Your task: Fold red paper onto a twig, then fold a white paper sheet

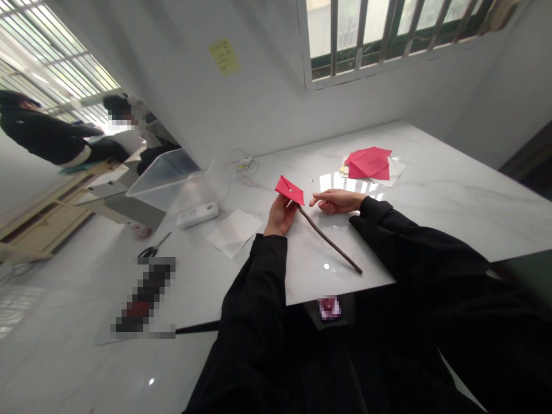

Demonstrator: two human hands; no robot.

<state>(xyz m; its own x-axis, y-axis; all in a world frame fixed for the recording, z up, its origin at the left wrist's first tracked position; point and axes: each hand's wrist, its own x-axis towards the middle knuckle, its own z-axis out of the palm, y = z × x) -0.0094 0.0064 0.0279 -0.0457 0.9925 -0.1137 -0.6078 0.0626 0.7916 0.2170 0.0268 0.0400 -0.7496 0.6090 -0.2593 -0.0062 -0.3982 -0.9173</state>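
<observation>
My left hand (281, 217) is closed around the underside of a folded red paper (288, 190), shaped like a small envelope or pinwheel, with a tiny pale dot at its middle. From beneath this paper a thin brown stick (331, 240) slants down to the right, its far end near the table's front edge. How the stick joins the paper is hidden. Just right of the paper, my right hand (338, 201) hovers with fingers loosely bent and apart, and nothing shows in them. A tiny metallic piece (311, 180) lies on the table beyond.
Red and pale paper sheets (370, 163) are piled at the back right. To the left lie a white sheet (235, 233), a white power strip (198, 215), scissors (150, 250) and a clear plastic bin (164, 181). Two people (47, 129) sit at the far left.
</observation>
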